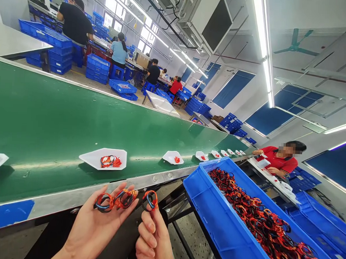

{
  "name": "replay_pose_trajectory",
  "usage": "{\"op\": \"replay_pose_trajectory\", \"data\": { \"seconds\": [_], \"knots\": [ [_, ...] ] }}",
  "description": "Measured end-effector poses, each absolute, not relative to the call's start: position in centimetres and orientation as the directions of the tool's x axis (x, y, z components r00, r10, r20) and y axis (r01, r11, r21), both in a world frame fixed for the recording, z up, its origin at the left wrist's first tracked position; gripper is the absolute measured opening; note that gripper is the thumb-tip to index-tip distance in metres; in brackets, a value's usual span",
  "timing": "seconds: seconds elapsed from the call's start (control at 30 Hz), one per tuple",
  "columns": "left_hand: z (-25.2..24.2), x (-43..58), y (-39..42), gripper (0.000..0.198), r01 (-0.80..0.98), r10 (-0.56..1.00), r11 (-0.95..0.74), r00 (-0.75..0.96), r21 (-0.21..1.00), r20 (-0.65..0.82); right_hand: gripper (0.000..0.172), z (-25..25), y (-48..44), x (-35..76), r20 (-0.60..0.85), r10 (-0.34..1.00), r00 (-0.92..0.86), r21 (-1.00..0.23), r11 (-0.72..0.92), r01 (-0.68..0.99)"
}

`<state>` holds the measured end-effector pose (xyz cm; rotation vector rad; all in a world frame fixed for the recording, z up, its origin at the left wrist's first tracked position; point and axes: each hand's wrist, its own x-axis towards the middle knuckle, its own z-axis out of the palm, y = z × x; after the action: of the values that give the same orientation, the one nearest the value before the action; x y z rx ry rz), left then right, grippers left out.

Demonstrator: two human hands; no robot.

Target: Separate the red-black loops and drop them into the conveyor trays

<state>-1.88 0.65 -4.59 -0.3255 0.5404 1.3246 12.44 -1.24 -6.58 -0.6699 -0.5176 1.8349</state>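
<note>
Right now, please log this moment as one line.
left hand: two wire loops on palm | right hand: pinching third loop | belt: white trays

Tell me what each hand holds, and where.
Left hand: two orange-and-black coiled wire loops resting across its open fingers. Right hand: a third wire loop, pinched at its lower edge.

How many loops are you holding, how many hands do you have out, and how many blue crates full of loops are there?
Held wire loops: 3
Hands, left hand and right hand: 2
Full blue crate: 1
Total: 6
</note>
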Motion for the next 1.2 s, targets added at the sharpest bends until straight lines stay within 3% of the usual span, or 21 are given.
{"op": "replay_pose_trajectory", "data": {
  "seconds": [0.07, 0.17, 0.27, 0.37, 0.43, 0.47, 0.5, 0.57, 0.63, 0.77, 0.87, 1.07, 1.13, 1.2],
  "knots": [
    [-4.6, -1.9, 0.6, 0.047, -0.974, 0.825, 0.215, 0.14, 0.076, -0.547, 0.027, -6.3, -1.1, 12.8, -0.203, 0.912, -0.356, -0.485, -0.41, -0.773],
    [-4.6, -1.8, 0.7, 0.046, -0.975, 0.818, 0.209, 0.131, 0.076, -0.56, 0.027, -6.5, -1.0, 13.1, -0.185, 0.897, -0.401, -0.403, -0.441, -0.802],
    [-4.7, -1.8, 0.7, 0.046, -0.975, 0.817, 0.207, 0.128, 0.078, -0.562, 0.029, -7.1, -1.0, 13.0, -0.19, 0.902, -0.388, -0.438, -0.432, -0.789],
    [-4.7, -1.9, 0.7, 0.048, -0.975, 0.83, 0.207, 0.134, 0.076, -0.542, 0.032, -7.0, -0.5, 13.0, -0.214, 0.929, -0.301, -0.622, -0.367, -0.692],
    [-4.8, -2.0, 0.7, 0.05, -0.978, 0.836, 0.199, 0.133, 0.069, -0.532, 0.032, -6.1, 0.9, 13.3, -0.183, 0.97, -0.158, -0.867, -0.235, -0.44],
    [-4.8, -2.1, 0.7, 0.051, -0.979, 0.837, 0.193, 0.129, 0.066, -0.531, 0.033, -5.4, 2.0, 13.6, -0.116, 0.99, -0.075, -0.97, -0.13, -0.208],
    [-4.8, -2.1, 0.7, 0.052, -0.98, 0.839, 0.187, 0.124, 0.066, -0.53, 0.034, -4.7, 3.4, 13.9, -0.022, 1.0, -0.016, -0.999, -0.021, 0.049],
    [-4.8, -2.1, 0.6, 0.053, -0.982, 0.841, 0.176, 0.113, 0.071, -0.53, 0.035, -3.1, 6.7, 14.8, 0.16, 0.987, 0.02, -0.887, 0.134, 0.442],
    [-4.7, -2.2, 0.6, 0.053, -0.982, 0.845, 0.173, 0.111, 0.07, -0.523, 0.031, -1.7, 10.1, 15.8, 0.249, 0.968, 0.031, -0.783, 0.182, 0.594],
    [-3.9, -2.5, 0.7, 0.051, -0.983, 0.838, 0.177, 0.121, 0.055, -0.532, 0.016, -0.3, 13.8, 17.0, 0.3, 0.952, 0.056, -0.676, 0.171, 0.717],
    [-3.2, -2.5, 0.7, 0.047, -0.978, 0.812, 0.2, 0.133, 0.057, -0.569, 0.021, -0.5, 11.8, 16.3, 0.304, 0.952, 0.037, -0.638, 0.175, 0.75],
    [-3.8, -1.7, 0.9, 0.031, -0.968, 0.829, 0.212, 0.107, 0.133, -0.549, 0.033, -1.7, 3.0, 12.1, 0.286, 0.911, -0.298, -0.661, 0.413, 0.627],
    [-4.5, -1.4, 0.9, 0.023, -0.965, 0.833, 0.219, 0.109, 0.143, -0.542, 0.029, -2.2, 1.7, 11.3, 0.344, 0.883, -0.32, -0.636, 0.47, 0.613],
    [-4.9, -1.1, 0.8, 0.02, -0.965, 0.823, 0.225, 0.112, 0.138, -0.557, 0.024, -2.9, 1.4, 11.2, 0.383, 0.888, -0.256, -0.699, 0.459, 0.549]
  ]
}}
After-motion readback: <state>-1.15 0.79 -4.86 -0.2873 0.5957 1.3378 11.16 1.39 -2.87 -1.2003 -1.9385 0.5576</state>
